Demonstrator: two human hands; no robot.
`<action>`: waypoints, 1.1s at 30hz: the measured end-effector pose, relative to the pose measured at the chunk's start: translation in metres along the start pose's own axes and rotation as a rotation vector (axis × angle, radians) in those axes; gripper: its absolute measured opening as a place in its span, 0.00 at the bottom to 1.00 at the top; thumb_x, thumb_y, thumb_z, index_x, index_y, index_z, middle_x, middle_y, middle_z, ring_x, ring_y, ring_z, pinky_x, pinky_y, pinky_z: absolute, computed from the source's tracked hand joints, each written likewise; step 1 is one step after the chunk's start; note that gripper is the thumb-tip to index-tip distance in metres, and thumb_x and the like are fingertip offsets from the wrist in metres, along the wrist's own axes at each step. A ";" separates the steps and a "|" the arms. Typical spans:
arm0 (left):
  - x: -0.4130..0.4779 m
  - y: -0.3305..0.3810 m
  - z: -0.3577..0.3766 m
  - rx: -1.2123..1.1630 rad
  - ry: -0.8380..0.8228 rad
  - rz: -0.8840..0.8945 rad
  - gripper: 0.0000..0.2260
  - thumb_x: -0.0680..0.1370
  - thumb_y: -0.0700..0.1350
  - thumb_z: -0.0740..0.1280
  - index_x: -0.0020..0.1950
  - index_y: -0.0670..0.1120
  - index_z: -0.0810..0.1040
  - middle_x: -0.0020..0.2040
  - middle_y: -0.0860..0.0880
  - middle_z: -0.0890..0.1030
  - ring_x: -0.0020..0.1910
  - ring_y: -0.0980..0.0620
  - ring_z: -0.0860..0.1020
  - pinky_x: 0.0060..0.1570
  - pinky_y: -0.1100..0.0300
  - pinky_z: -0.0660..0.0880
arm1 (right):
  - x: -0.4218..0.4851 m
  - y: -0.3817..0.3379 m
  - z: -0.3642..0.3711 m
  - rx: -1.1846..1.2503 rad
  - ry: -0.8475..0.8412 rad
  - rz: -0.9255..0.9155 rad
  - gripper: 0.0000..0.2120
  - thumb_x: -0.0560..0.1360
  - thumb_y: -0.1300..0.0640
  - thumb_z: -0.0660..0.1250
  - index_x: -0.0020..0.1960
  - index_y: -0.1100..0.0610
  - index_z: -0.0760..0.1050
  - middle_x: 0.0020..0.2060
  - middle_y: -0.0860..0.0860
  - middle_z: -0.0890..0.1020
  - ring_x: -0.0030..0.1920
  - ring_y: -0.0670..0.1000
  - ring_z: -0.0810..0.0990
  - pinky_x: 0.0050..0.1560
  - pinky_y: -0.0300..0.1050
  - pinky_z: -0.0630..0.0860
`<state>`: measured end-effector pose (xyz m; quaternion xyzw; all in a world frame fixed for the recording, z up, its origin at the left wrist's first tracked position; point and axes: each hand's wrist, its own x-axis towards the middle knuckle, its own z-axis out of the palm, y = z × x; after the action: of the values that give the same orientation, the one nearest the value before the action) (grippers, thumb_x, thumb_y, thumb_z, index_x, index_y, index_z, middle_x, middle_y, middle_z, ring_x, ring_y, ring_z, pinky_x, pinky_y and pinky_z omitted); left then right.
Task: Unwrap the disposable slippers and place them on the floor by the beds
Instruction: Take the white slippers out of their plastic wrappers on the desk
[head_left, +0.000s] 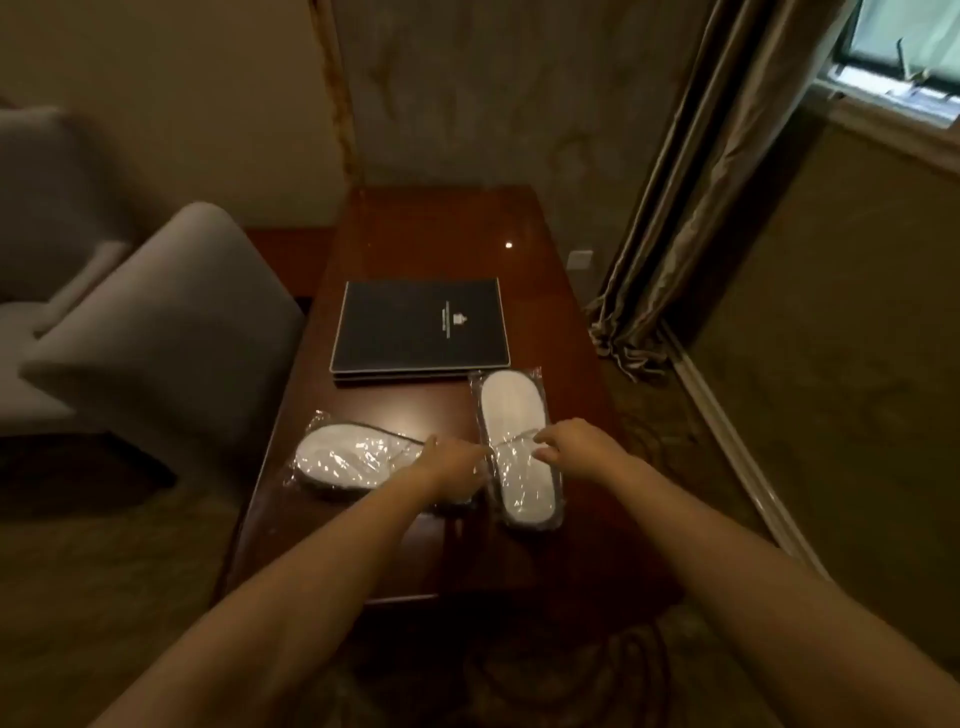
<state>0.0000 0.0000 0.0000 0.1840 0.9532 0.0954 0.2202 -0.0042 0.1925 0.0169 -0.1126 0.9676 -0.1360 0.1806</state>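
Two packs of white disposable slippers in clear plastic wrap lie on a dark wooden table. The left pack lies crosswise. The right pack lies lengthwise. My left hand rests on the right end of the left pack, next to the right pack's edge, fingers curled. My right hand is over the middle of the right pack, fingertips touching its wrap. Whether either hand has a firm hold on the plastic is unclear.
A black folder lies on the table just beyond the slippers. A grey armchair stands at the table's left. Brown curtains hang at the right, under a window. Carpeted floor surrounds the table.
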 end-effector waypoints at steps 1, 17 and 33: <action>-0.001 0.001 0.006 0.001 -0.001 0.004 0.18 0.77 0.49 0.59 0.67 0.52 0.71 0.65 0.47 0.77 0.67 0.43 0.70 0.68 0.44 0.59 | -0.002 -0.001 0.009 -0.018 -0.016 0.018 0.18 0.77 0.49 0.61 0.64 0.55 0.74 0.62 0.55 0.78 0.61 0.55 0.76 0.60 0.53 0.74; 0.053 0.002 0.055 0.221 0.087 0.236 0.23 0.80 0.43 0.56 0.75 0.56 0.58 0.79 0.49 0.49 0.78 0.46 0.47 0.75 0.47 0.45 | -0.022 0.002 0.100 0.113 0.224 0.034 0.09 0.73 0.58 0.66 0.53 0.53 0.75 0.54 0.49 0.75 0.56 0.51 0.71 0.53 0.43 0.66; 0.065 -0.009 0.065 0.067 0.117 0.276 0.21 0.80 0.44 0.58 0.73 0.55 0.64 0.77 0.51 0.58 0.77 0.47 0.53 0.74 0.54 0.53 | -0.052 0.011 0.106 0.077 0.181 -0.109 0.02 0.74 0.57 0.65 0.46 0.52 0.77 0.45 0.47 0.79 0.50 0.48 0.73 0.53 0.41 0.63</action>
<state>-0.0279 0.0241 -0.0850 0.3145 0.9327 0.1037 0.1431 0.0816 0.1935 -0.0646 -0.1451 0.9664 -0.1925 0.0888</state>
